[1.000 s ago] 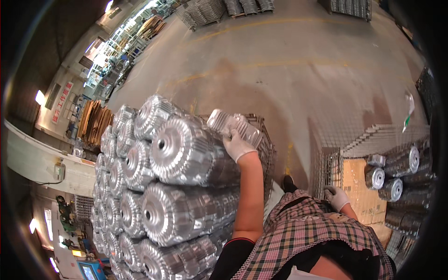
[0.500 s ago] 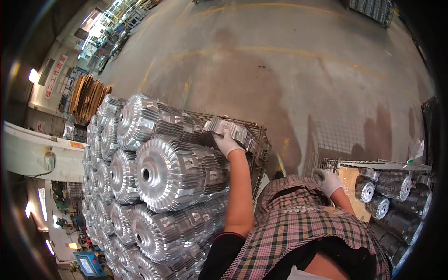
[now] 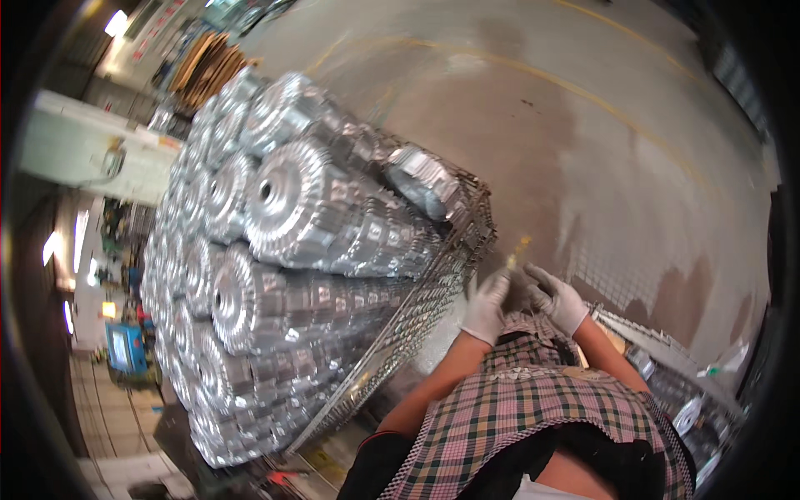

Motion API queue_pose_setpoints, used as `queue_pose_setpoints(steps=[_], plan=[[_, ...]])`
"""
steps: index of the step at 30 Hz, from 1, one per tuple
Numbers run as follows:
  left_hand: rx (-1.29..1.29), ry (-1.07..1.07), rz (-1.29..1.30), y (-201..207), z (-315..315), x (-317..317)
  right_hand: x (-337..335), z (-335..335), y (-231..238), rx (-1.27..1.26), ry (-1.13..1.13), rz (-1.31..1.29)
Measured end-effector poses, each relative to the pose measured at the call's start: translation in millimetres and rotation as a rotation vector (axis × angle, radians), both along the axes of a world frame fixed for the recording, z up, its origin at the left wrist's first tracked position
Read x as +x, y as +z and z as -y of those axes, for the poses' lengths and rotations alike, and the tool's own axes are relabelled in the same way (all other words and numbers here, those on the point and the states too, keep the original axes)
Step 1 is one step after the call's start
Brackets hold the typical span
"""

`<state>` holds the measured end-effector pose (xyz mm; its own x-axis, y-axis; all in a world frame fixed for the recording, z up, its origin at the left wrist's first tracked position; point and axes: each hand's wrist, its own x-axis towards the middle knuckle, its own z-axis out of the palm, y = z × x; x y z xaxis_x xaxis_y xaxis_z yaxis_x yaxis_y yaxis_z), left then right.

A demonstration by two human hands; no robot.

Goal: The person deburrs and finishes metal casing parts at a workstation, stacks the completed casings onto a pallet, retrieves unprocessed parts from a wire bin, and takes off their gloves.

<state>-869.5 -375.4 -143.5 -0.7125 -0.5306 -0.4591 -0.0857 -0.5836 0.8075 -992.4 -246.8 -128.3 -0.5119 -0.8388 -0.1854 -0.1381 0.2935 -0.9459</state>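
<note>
My left hand (image 3: 486,308), in a white glove, is in front of the checked apron (image 3: 542,408) with its fingers apart and nothing seen in them. Facing it across a small gap, my right hand (image 3: 558,302), gloved too, has its fingers spread and slightly bent. To the left rises a stack of silver finned metal housings (image 3: 287,200), ribbed and round-ended with a central hole. A shorter finned metal piece (image 3: 423,177) lies on the stack's near right corner, apart from both hands.
A wire mesh cage (image 3: 400,325) holds the stack, its rim close to my left forearm. More finned parts sit in another container (image 3: 675,333) at the lower right. Stacked brown cardboard (image 3: 204,67) and a blue screen unit (image 3: 127,347) stand farther left.
My left hand has let go of the shorter finned piece and come back toward my waist. My right hand has moved inward beside it. The view has turned and blurred.
</note>
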Motion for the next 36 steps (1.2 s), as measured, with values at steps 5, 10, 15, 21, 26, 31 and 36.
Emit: queue_pose_setpoints(steps=[5, 10, 15, 21, 26, 31, 36], plan=[[0.543, 0.194, -0.269, -17.2, -46.0, 25.4, 37.2, 15.4, -5.4, 0.078, -0.062, 0.101], [0.567, 0.127, -0.371, -23.9, -49.4, 64.5, 57.6, 21.0, -20.2, -0.001, -0.016, 0.130], [1.146, 0.403, -0.716, -6.8, -51.5, 100.9, 75.3, 38.5, -23.3, -0.016, -0.023, 0.035], [3.215, 1.025, -1.402, 34.1, -55.9, 198.9, 142.0, 70.5, -17.5, -0.129, 0.040, 0.072], [2.598, 0.162, -1.247, 41.3, -39.2, 309.8, 217.1, 109.7, 13.9, -0.406, 0.209, 0.326], [1.330, 0.365, -1.298, 19.6, -83.3, 416.0, 340.6, 118.0, 36.3, -0.401, 0.326, 0.351], [0.597, 0.720, -1.192, -3.3, -158.7, 501.4, 449.5, 117.2, 51.9, -0.345, 0.670, 0.113]])
